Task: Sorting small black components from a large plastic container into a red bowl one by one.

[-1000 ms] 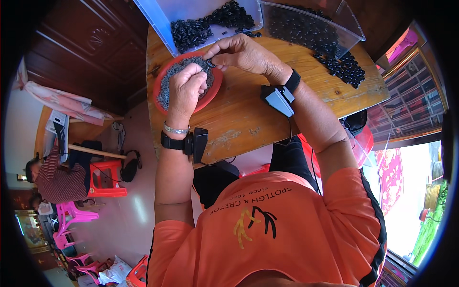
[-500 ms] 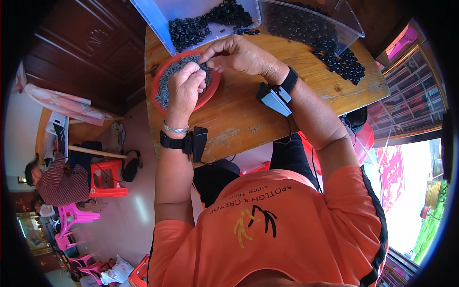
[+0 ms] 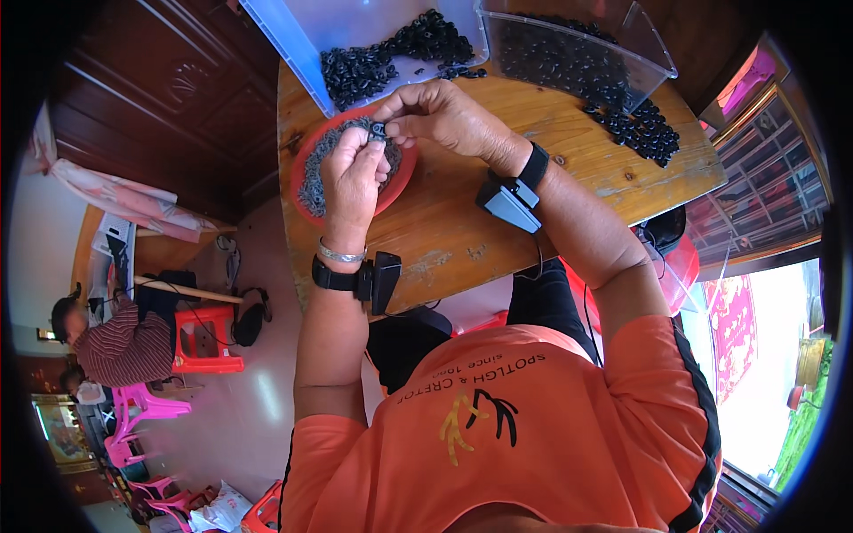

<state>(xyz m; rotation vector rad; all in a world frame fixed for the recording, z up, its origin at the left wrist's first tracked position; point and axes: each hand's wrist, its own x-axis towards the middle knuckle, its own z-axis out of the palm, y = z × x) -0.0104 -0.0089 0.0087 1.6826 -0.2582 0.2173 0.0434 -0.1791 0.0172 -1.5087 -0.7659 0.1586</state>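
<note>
A small black plastic piece (image 3: 378,131) with a rounded outline is pinched between the thumb and fingers of my left hand (image 3: 351,178). At its right edge, the thumb and forefinger of my right hand (image 3: 449,115) are pressed together. Whatever sits between those right fingertips is too small to make out. Both hands are over a red bowl (image 3: 404,182) filled with small grey metal-looking pieces (image 3: 311,188). My left hand partly covers the bowl and its contents.
Behind the bowl, a clear bluish bin (image 3: 293,49) holds many black pieces (image 3: 360,78). A second clear bin (image 3: 653,67) stands to its right, with loose black pieces (image 3: 644,133) beside it on the wooden table (image 3: 480,213). At far left, a person (image 3: 124,346) sits near a red stool (image 3: 209,342).
The small black piece now shows between my fingertips, where it was mostly hidden before. My hands have turned slightly and stay close together. The whole view has shifted a little.
</note>
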